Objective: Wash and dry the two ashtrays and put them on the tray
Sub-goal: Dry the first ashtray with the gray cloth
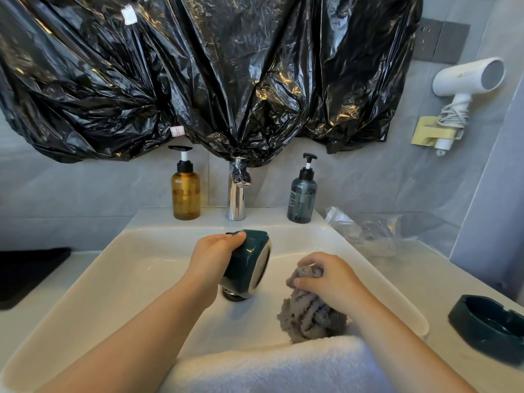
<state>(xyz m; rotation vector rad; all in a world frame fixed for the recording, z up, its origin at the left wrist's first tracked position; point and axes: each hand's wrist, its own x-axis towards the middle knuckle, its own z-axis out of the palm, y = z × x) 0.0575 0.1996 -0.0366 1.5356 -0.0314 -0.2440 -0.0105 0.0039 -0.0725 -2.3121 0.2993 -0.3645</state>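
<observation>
Two ashtrays showed. The held ashtray [249, 262], dark green and glossy, was tipped on edge just above the drain [234, 296] of the sink [136, 268]; the left grip [215, 256] was curled round its rim with the thumb on top. The second ashtray [487, 327] sat flat on the table [436, 282] to the right, well apart from the basin. The right grip [331, 279] was bunched tight round a grey cloth [312, 319], whose lower end rested on the basin slope, touching a white towel [269, 370] draped over the near rim.

Risks, as judged: a one-handed hold on a slick, tilted ashtray could slip and knock it on the basin or drain, chipping it; the right forearm passed near the second ashtray and a wide elbow swing could nudge it.

The basin was white and looked dry, with no water running; the faucet [236, 194] stood between an amber pump bottle [185, 194] and a grey pump bottle [302, 199]; black plastic sheeting [198, 66] hung above; a hair dryer [467, 78] sat on the grey tiled wall; a dark flat item [31, 273] at far left was possibly the tray, cannot tell.
</observation>
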